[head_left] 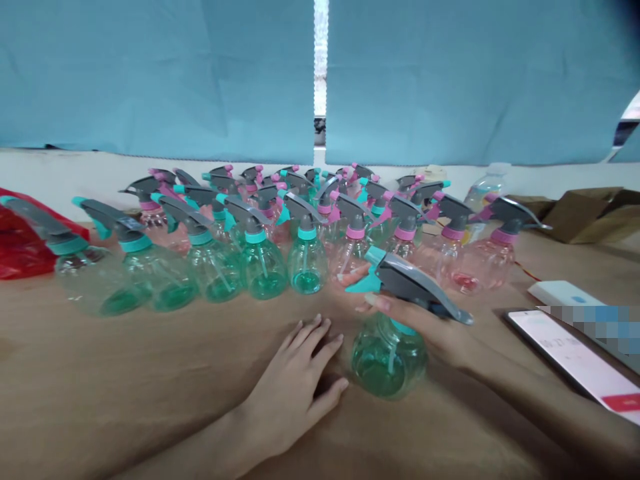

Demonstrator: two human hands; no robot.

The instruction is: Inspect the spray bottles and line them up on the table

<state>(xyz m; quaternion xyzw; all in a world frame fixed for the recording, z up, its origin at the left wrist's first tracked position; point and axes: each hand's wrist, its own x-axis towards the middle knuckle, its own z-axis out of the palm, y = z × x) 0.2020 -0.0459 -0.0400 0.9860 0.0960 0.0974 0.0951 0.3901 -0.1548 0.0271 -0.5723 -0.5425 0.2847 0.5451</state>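
My right hand (415,317) is wrapped round the neck of a green spray bottle (387,363), just under its grey trigger head. The bottle is tilted slightly, and its turquoise nozzle points to the left. Some of my right fingers are hidden behind the trigger. Flat on the table, my left hand (295,380) lies to the left of that bottle with its fingers spread and nothing in them. Beyond both hands stands a front row of spray bottles, green ones (267,273) on the left and pink ones (493,257) on the right.
More spray bottles (250,177) crowd behind the front row. A red plastic bag (30,233) lies at far left. At right are a phone (560,353), a white box (565,292), brown cardboard (590,213) and a clear plastic bottle (493,183). A blue curtain (150,80) hangs behind.
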